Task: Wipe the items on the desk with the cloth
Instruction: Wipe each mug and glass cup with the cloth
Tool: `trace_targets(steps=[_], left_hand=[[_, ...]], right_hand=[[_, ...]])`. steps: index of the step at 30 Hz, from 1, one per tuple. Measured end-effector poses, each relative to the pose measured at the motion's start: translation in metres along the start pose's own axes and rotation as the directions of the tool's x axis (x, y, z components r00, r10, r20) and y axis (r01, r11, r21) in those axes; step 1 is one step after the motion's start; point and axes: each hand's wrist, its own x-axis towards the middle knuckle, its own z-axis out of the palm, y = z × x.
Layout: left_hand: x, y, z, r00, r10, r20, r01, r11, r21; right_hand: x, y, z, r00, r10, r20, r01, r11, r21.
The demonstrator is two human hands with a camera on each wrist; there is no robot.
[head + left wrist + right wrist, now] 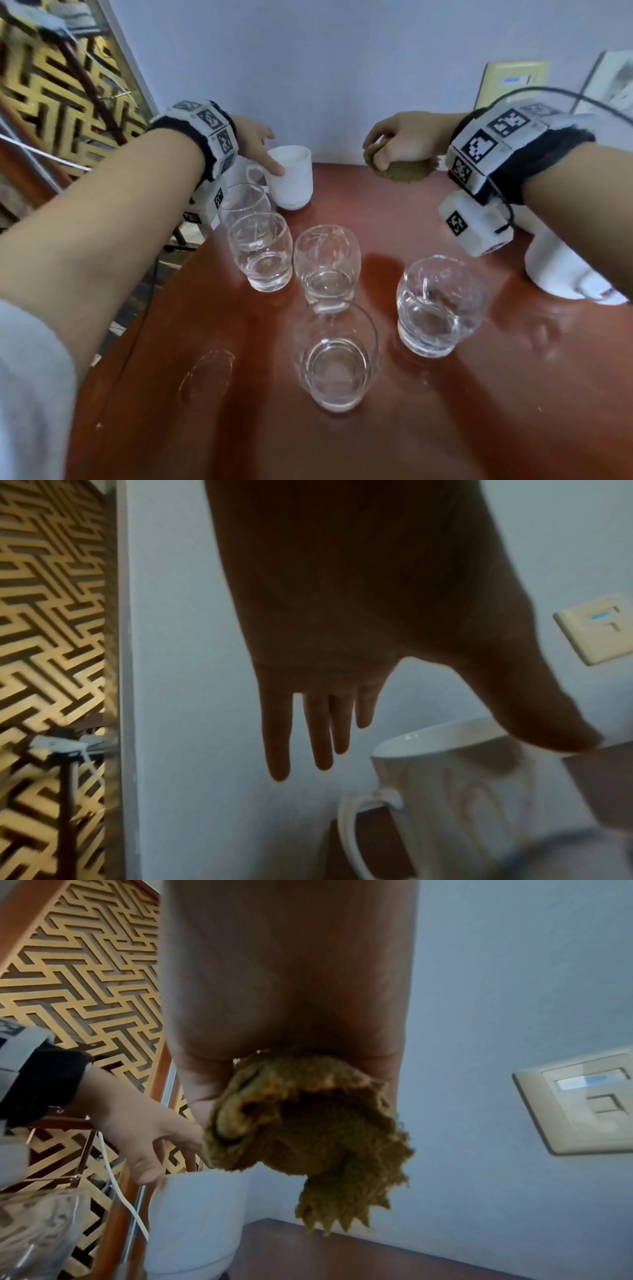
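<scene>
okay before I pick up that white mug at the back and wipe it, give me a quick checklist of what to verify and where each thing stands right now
1. Cloth in hand: ok. The right hand holds the bunched olive cloth.
2. Left hand on the white mug: not ok. Fingers straight, thumb only at the rim, no grip yet.
3. Mug upright on the desk: ok.
4. Lift path: not ok. A glass stands close in front of the mug.
5. Mug empty: cannot tell.
</scene>
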Motion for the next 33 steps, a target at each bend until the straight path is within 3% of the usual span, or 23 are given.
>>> trace_targets(steps=[7,13,19,24,28,33], left_hand=[[0.022,0.003,-0.005,0.990,0.050,0.135,-0.058,0.996,0.060],[0.014,0.025,-0.007,0.994,0.095,0.059,-0.107,0.956,0.273],[-0.027,0.039,-0.047,0.962,0.233,-0.141,-0.201,0.958,0.206],[-0.082,0.064,-0.091,0.857,0.353,-0.375,-0.356,0.932,0.064],[-0.129,0.094,-0.107,0.740,0.407,-0.535,-0.575,0.796,-0.190],[-0.180,0.139,-0.110,0.696,0.417,-0.584,-0.709,0.527,-0.469]], right_hand=[[0.010,0.002,0.005,0.998,-0.043,0.039,0.041,0.998,0.047],[-0.002,0.006,-0.002,0.999,-0.036,0.000,0.036,0.995,0.095],[-0.031,0.010,-0.023,0.996,-0.037,-0.080,0.049,0.986,0.157],[-0.071,0.002,-0.047,0.960,-0.041,-0.277,0.136,0.934,0.330],[-0.114,0.002,-0.070,0.881,-0.015,-0.472,0.264,0.845,0.466],[-0.178,0.018,-0.093,0.726,0.063,-0.685,0.417,0.752,0.511]])
